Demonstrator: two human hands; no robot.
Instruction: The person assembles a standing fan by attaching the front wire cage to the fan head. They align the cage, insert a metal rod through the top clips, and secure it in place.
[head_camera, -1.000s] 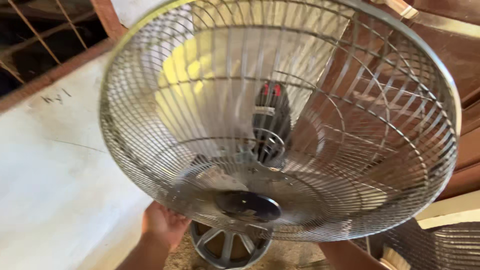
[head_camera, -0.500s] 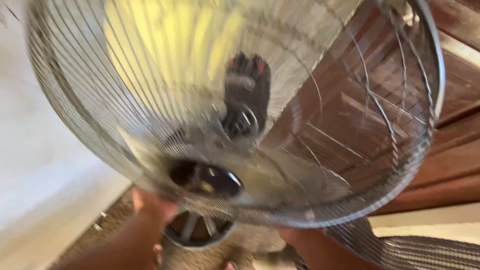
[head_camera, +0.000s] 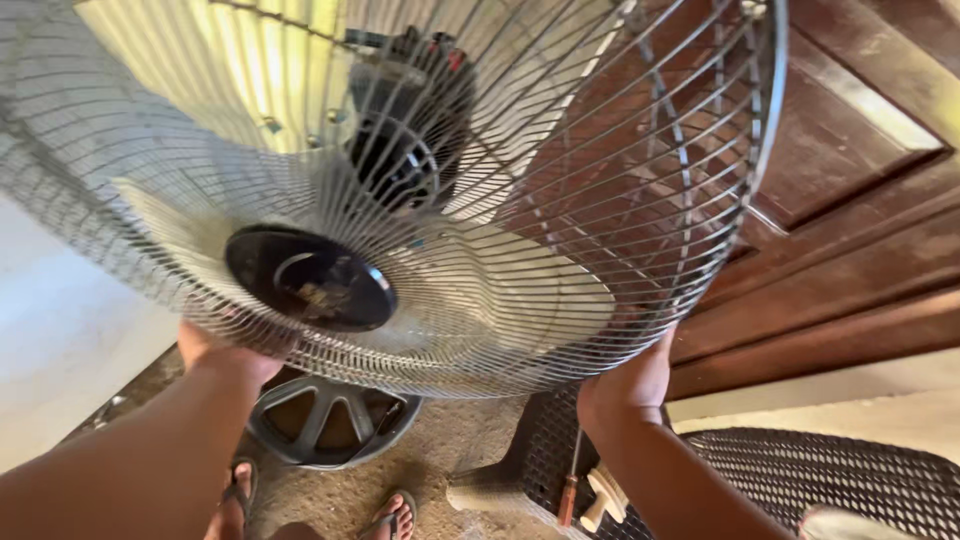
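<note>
— What is held up close to the camera?

— A wire fan cage (head_camera: 420, 190), blades and dark hub cap (head_camera: 308, 278) inside, is gripped at its lower rim: the left hand (head_camera: 225, 355) is closed on the left side, the right hand (head_camera: 625, 385) on the right.

— What is seen below?

— A grey spoked fan base (head_camera: 325, 425) on the gravel floor (head_camera: 460, 440), sandalled feet (head_camera: 390, 515), and a screwdriver (head_camera: 568, 495) laid on a dark woven seat (head_camera: 800, 475).

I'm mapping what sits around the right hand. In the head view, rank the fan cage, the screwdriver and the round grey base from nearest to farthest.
1. Fan cage: gripped by the right hand.
2. Screwdriver: just below, on the dark mesh seat.
3. Round grey base: on the ground, far left.
</note>
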